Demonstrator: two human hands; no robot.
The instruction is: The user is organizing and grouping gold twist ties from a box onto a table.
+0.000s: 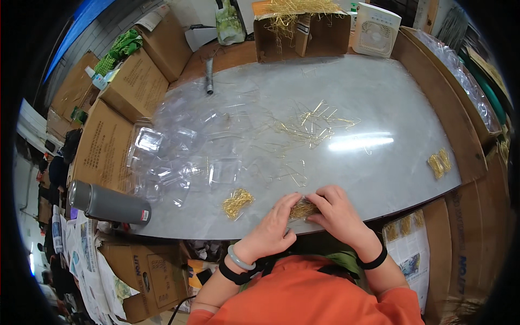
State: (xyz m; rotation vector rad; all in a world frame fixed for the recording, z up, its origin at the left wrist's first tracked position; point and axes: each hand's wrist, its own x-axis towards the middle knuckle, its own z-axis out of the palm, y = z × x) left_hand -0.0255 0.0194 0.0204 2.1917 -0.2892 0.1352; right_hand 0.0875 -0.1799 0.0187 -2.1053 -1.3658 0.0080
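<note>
Two hands meet at the near edge of the grey table: the left hand and the right hand both pinch a small bundle of gold wire clips, fingers closed around it, probably to keep it aligned. A finished bundle lies just left; loose clips and clear plastic trays lie farther back.

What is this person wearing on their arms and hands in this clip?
Both hands are bare, no gloves. The left hand has a pale green bangle and a black wristband at the wrist; the right hand has one black band. Orange sleeves are pushed up.
</note>
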